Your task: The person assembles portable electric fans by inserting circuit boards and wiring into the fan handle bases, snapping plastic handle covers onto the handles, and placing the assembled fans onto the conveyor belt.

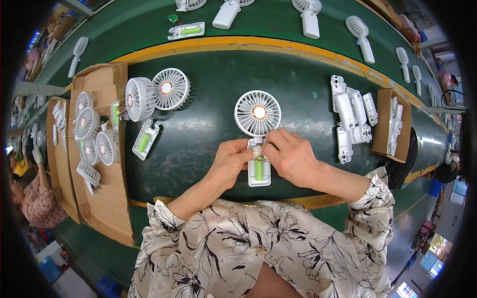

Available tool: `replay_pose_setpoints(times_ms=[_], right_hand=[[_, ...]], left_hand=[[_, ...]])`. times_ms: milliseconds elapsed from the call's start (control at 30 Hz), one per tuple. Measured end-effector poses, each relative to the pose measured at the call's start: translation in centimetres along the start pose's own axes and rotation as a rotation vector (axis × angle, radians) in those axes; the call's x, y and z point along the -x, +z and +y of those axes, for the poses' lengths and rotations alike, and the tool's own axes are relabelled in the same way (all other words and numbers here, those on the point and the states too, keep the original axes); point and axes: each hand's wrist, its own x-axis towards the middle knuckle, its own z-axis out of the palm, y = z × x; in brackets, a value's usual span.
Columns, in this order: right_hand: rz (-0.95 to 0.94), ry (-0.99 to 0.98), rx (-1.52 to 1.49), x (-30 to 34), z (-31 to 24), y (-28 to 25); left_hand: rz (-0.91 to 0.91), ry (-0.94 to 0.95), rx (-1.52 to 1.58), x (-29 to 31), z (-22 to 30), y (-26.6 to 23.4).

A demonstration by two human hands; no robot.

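Observation:
A white handheld fan (258, 113) lies in front of me, its round grille pointing away and its handle shell (259, 182) toward me. Inside the uncovered handle sits a green battery (258, 170), with thin wires beside it. My left hand (232, 161) pinches the handle's left side near the neck, with something small and pale at the fingertips. At the right side of the neck, the fingers of my right hand (293, 153) are closed together; what they grip is hidden behind them.
To the left, a cardboard tray (118, 198) holds several fans; two fan heads (170, 88) and an open handle with a battery (145, 139) lie beside it. White handle shells (344, 110) are piled at right by a cardboard box (382, 121). Beyond a yellow edge, more fans (310, 22) lie on a green belt.

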Motion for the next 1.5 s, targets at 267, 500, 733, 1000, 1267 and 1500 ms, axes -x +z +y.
replay_pose_setpoints(times_ms=[267,500,733,1000,1267,1500], right_hand=[[-0.039,0.049,-0.021,-0.5,0.3,0.3],[0.044,0.069,-0.091,0.0,0.7,1.3],[0.062,0.075,-0.111,0.0,0.5,0.8],[0.055,0.110,-0.084,-0.3,0.5,0.3],[0.253,0.435,-0.498,2.1,-1.8,1.8],[0.055,0.351,-0.294,1.3,-3.6,3.0]], left_hand=[[0.033,-0.068,0.091,-0.4,0.1,0.1],[0.058,-0.056,0.073,-0.5,0.2,0.4],[-0.056,-0.125,0.125,-0.9,0.9,-0.3],[0.015,-0.049,0.035,-1.0,0.9,-0.2],[0.125,0.400,0.029,-1.7,1.2,-0.9],[0.116,0.489,0.094,-1.4,1.3,-0.8]])
